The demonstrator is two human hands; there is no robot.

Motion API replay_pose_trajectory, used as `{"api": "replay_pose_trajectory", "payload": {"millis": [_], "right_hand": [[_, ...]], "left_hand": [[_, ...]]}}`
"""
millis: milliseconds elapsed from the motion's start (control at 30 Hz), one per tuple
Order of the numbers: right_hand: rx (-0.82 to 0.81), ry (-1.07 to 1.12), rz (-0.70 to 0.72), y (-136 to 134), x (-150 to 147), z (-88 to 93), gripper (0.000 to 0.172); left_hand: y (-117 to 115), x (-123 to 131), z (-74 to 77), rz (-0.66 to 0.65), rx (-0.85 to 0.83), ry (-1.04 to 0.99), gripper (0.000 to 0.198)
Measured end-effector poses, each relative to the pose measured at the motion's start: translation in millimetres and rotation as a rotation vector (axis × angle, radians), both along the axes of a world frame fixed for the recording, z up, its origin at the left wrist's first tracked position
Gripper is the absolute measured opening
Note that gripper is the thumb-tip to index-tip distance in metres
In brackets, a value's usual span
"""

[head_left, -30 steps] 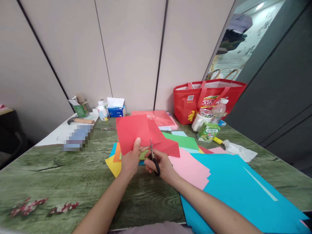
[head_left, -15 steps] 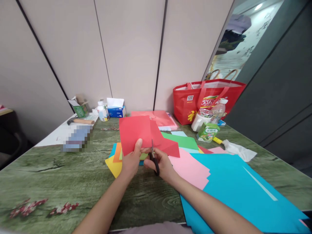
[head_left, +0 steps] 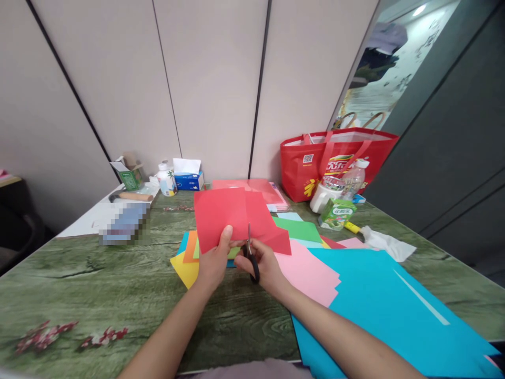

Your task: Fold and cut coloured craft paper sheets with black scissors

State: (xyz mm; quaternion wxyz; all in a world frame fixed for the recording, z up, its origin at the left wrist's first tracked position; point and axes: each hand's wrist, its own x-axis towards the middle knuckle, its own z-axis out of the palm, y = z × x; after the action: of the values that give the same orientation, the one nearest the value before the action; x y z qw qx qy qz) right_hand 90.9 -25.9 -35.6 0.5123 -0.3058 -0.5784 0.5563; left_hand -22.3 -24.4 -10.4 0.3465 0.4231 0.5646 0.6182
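Red paper (head_left: 221, 210) is raised over the middle of the table, pinched at its lower edge by my left hand (head_left: 215, 260), thumb on top. My right hand (head_left: 262, 266) is closed round the black handles of a pair of scissors (head_left: 254, 267). The blades point away from me at the lower edge of the paper, where a line runs up between its left and right parts. Another red sheet (head_left: 284, 243) lies just to the right. Under the held paper, yellow (head_left: 184, 268), orange and blue sheets stick out at the left.
Blue sheets (head_left: 394, 305) and pink sheets (head_left: 307, 271) cover the table's right side. Behind them stand a green carton (head_left: 336, 214), a white mug (head_left: 323, 197), a bottle and a red bag (head_left: 300, 173). A hammer (head_left: 134, 196), tissue box (head_left: 188, 181) and white bottle (head_left: 167, 180) are back left.
The right part of the red paper has spread flatter and wider beside the left part. Both hands and the scissors have shifted slightly right.
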Motion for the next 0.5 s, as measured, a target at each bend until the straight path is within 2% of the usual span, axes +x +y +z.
{"api": "replay_pose_trajectory", "payload": {"millis": [133,267,500], "right_hand": [[-0.021,0.026,-0.008,-0.1,-0.3,0.2,0.037],[-0.043,0.004,-0.022,-0.2,-0.7,-0.8,0.034],[-0.046,-0.021,-0.037,-0.3,-1.5,-3.1,0.035]], "left_hand": [[-1.7,0.0,2.3,0.047,-0.012,0.053,0.035],[-1.1,-0.6,3.4,0.026,-0.039,0.067,0.037],[2.0,-2.0,-3.0,0.028,-0.013,0.045,0.039]]}}
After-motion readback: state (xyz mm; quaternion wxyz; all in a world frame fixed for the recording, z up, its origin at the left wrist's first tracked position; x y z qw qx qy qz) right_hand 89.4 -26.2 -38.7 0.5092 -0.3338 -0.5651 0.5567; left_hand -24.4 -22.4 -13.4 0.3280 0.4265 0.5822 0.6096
